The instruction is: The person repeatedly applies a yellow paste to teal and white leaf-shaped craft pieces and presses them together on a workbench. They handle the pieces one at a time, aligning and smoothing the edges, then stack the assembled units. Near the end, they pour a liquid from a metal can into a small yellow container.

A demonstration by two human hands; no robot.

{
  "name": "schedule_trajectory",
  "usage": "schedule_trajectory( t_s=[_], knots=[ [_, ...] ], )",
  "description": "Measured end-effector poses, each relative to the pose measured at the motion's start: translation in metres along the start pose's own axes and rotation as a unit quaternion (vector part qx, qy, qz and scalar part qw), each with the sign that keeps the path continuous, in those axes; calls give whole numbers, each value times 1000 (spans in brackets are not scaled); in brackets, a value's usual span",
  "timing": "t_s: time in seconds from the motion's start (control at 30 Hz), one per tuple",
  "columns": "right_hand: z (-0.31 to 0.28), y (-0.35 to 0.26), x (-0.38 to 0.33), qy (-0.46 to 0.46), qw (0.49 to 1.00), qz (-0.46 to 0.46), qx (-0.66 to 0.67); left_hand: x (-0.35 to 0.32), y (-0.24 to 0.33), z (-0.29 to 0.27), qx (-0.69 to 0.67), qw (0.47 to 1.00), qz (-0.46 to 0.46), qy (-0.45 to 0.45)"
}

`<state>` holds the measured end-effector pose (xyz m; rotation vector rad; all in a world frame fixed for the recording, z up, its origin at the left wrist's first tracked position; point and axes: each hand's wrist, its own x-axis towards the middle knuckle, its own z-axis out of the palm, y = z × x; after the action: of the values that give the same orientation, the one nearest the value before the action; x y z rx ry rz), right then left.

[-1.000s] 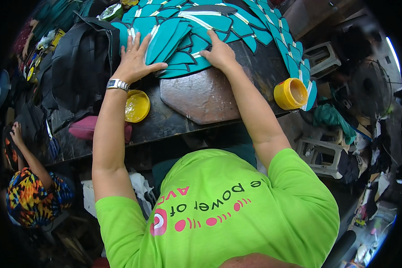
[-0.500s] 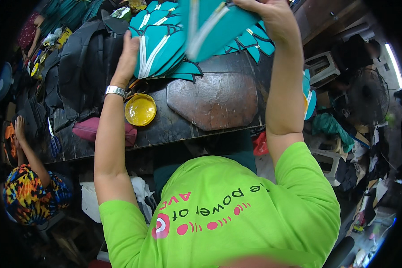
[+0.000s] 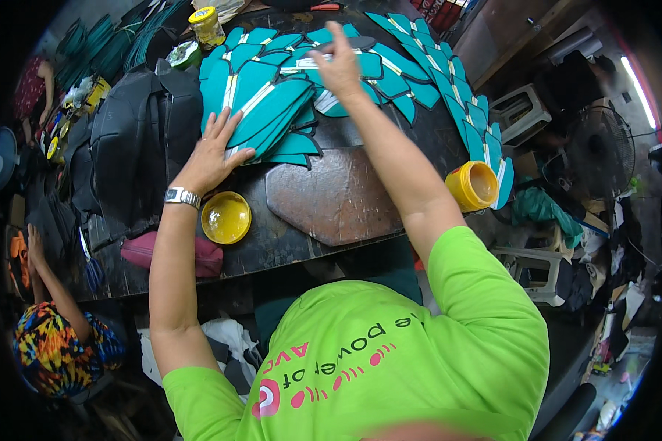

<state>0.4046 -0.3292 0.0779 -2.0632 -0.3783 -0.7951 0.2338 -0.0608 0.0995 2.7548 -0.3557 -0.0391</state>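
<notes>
My left hand (image 3: 215, 151) lies flat with fingers spread on the near edge of a stack of teal, leaf-shaped cut pieces (image 3: 272, 110), which have dark edges and pale strips. Above more teal pieces farther back is my right hand (image 3: 340, 70), its index finger stretched out and its thumb apart. No piece shows in its fingers, and I cannot tell whether it touches the pieces below. A dark oval thing (image 3: 357, 42) shows beside it. In front of the stack lies a worn brown board (image 3: 338, 195).
A yellow lid-like dish (image 3: 226, 218) lies near my left wrist, a yellow tub (image 3: 472, 185) at the right edge by a row of teal pieces (image 3: 460, 95). Black pieces (image 3: 129, 132), a maroon pouch (image 3: 171, 253) and scissors (image 3: 90, 264) are left. A co-worker (image 3: 62, 342) sits lower left.
My right hand has let go of the raised teal piece and moved left over the pile. My left hand has gone from upright beside the stack to flat upon it.
</notes>
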Motion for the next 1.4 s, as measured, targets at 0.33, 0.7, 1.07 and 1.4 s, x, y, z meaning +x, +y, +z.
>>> schedule_trajectory(
  t_s=[0.33, 0.7, 1.07, 1.4],
  knots=[
    [-28, 67, 9, -118, 915, 209, -324, 1, -14, 8, -80, 996, 20, 22],
    [-27, 57, -17, -158, 924, 117, -328, -25, 2, -70, 0, 928, 38, 371],
    [-34, 70, -20, -231, 925, 28, -299, -43, -23, -88, 75, 921, -104, 367],
    [-49, 63, -21, -247, 934, -54, -253, -57, -153, -187, -296, 816, -181, 462]
  ],
)
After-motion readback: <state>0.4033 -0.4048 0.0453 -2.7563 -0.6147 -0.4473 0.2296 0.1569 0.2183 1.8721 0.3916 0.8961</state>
